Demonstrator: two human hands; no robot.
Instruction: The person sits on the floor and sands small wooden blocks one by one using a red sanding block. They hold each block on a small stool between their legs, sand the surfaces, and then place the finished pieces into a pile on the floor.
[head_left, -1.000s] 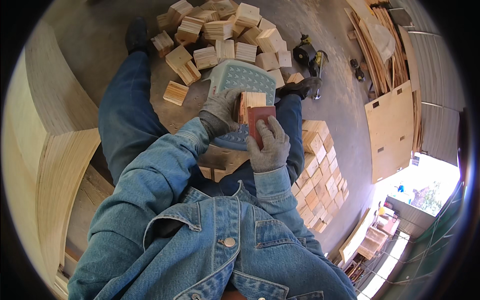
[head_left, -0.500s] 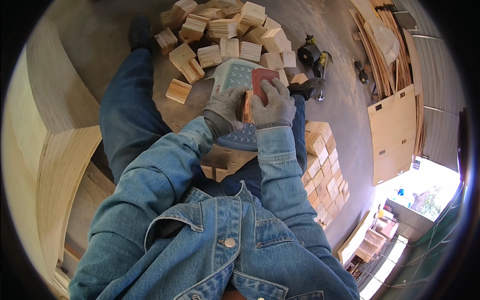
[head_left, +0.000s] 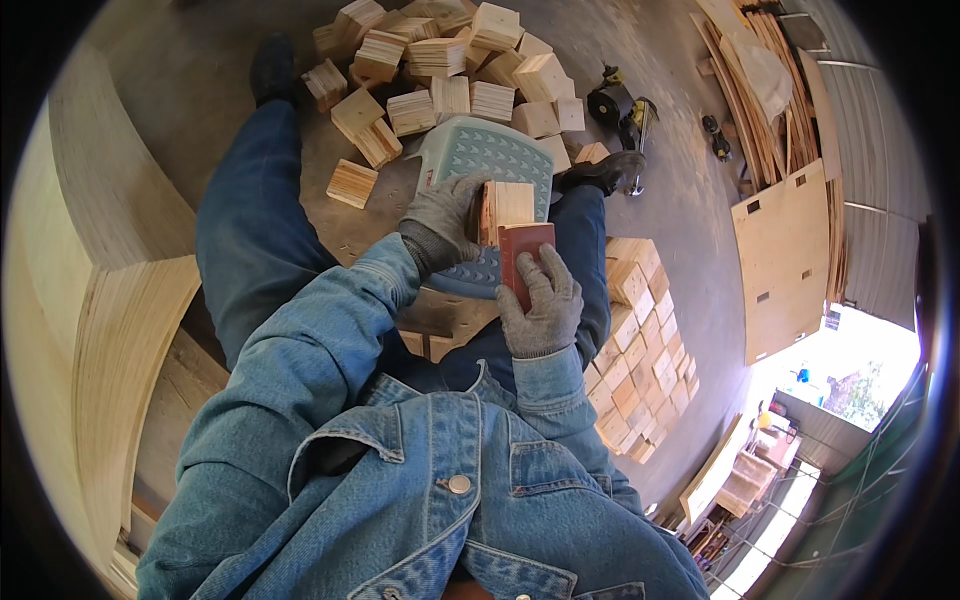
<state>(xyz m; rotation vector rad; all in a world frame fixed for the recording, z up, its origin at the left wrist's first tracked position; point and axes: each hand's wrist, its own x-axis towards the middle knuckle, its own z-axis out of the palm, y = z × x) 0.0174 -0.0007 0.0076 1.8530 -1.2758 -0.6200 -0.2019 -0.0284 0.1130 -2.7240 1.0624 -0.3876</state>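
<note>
My left hand, in a grey glove, grips a pale layered wood block by its left side, above a pale green-blue plastic stool. My right hand, gloved the same way, is closed around a flat reddish-brown sanding block. The sanding block's upper end is at the wood block's lower right edge; whether they touch I cannot tell. My left fingertips are partly hidden behind the wood.
Loose wood blocks lie heaped beyond the stool. A neat stack of blocks stands right of my leg. Yellow-and-black power tools lie on the floor at far right. Large curved plywood pieces stand on the left.
My right hand has drawn the sanding block down toward me along the wood block, uncovering the wood's upper face. My left hand keeps its hold almost in place.
</note>
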